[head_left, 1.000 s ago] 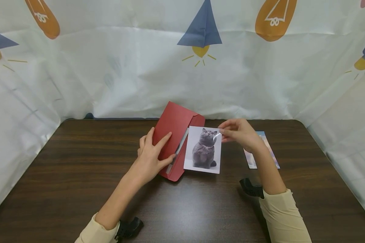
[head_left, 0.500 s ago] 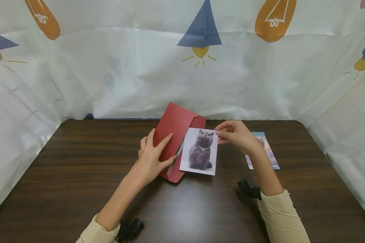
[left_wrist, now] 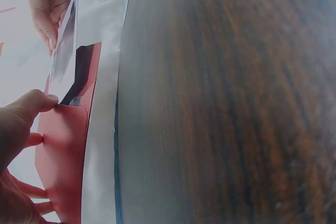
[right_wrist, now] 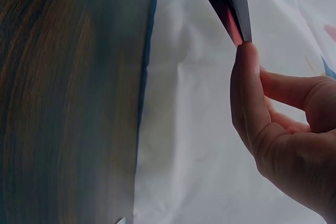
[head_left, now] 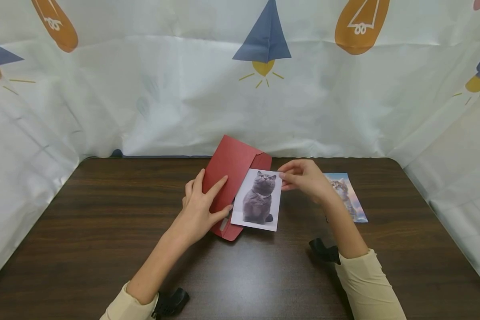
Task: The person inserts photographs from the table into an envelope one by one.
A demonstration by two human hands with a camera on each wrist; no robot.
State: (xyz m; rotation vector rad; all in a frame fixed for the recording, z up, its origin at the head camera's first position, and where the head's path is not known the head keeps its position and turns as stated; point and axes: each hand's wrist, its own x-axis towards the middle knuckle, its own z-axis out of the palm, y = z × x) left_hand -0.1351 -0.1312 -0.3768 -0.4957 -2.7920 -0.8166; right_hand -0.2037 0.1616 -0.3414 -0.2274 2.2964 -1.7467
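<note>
My left hand (head_left: 198, 209) holds a red envelope (head_left: 232, 158) that slants on the far middle of the table. Its index finger lies on the envelope's face, other fingers are at the left edge, and the thumb is by the opening. My right hand (head_left: 306, 180) pinches the upper right corner of a card with a grey cat picture (head_left: 258, 200). The card overlaps the envelope's right side, its left edge at the opening. In the left wrist view the card (left_wrist: 65, 51) stands at the mouth of the envelope (left_wrist: 63, 145), close to the left thumb.
A second card, with a kitten on a pastel sky (head_left: 354, 202), lies on the dark wood table (head_left: 104, 222), partly behind the right forearm. A white patterned curtain (head_left: 164, 98) hangs right behind the table's far edge. Black wrist devices (head_left: 172, 302) sit at both cuffs.
My right hand has moved left with the cat card, which now covers more of the envelope's opening. More of the kitten card shows. The left hand and envelope have hardly moved.
</note>
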